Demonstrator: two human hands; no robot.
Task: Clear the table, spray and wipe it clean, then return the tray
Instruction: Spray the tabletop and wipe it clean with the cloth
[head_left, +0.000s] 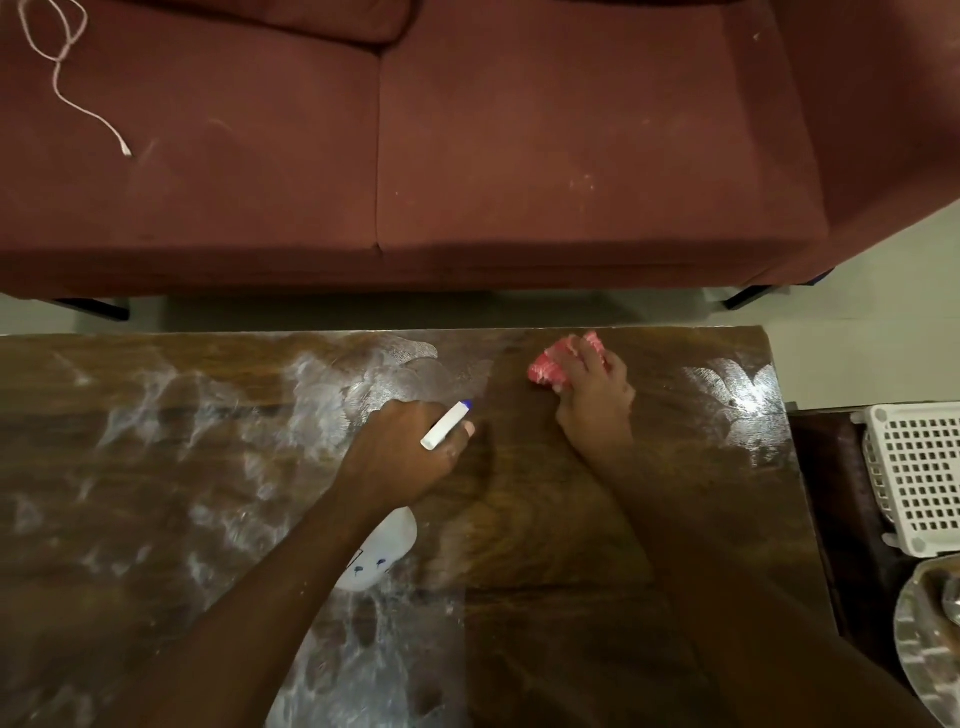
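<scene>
The dark wooden table (545, 519) fills the lower half of the view, with whitish wet streaks over its left part and far right corner. My left hand (405, 452) grips a white spray bottle (382, 551) above the middle of the table; its white nozzle with a blue tip (448, 423) points toward the far right. My right hand (592, 400) presses a crumpled pink cloth (553, 366) onto the table near the far edge. A band of table between my hands looks dark and streak-free.
A maroon sofa (467, 145) stands beyond the table, with a white cord (67, 78) lying on its left seat. To the right, on a lower dark surface, sit a white perforated basket (919, 478) and a round silvery tray (924, 649).
</scene>
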